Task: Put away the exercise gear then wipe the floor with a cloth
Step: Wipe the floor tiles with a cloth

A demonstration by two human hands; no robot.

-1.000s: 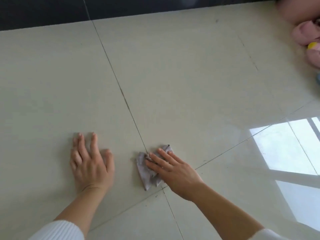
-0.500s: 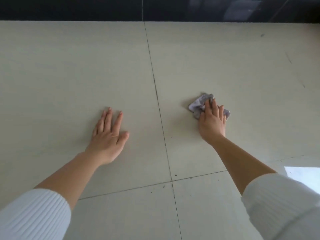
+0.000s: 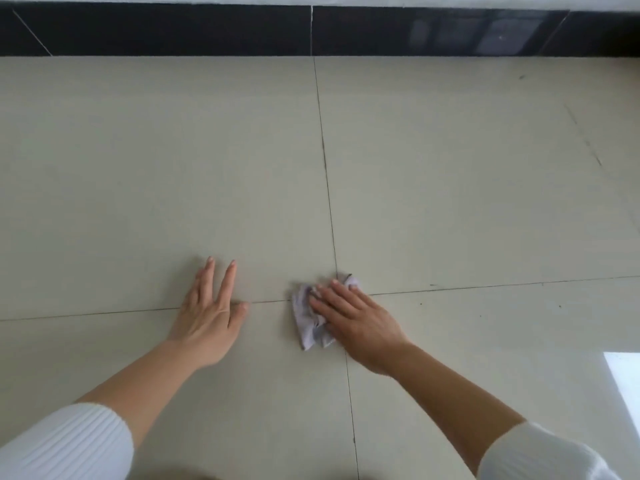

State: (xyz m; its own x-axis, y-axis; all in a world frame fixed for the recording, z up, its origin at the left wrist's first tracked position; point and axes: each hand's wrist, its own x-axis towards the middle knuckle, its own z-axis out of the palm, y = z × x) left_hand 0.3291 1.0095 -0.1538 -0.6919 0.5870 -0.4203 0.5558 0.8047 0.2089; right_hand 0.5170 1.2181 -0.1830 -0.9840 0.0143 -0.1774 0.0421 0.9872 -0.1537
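Observation:
A small crumpled grey-lilac cloth (image 3: 308,320) lies on the cream tiled floor (image 3: 450,202), right where the tile joints cross. My right hand (image 3: 356,320) presses flat on top of it, fingers pointing up and left, covering the cloth's right part. My left hand (image 3: 211,317) rests palm-down on the bare floor about a hand's width to the left of the cloth, fingers spread, holding nothing. No exercise gear is in view.
A black skirting strip (image 3: 173,29) runs along the far edge of the floor. A bright patch of reflected window light (image 3: 627,379) lies at the right edge. Dark scuff marks (image 3: 588,143) streak the far right tile.
My right hand has slid the cloth back toward me and to the left, onto the joint crossing. The left hand stays planted on the floor. The view has tilted.

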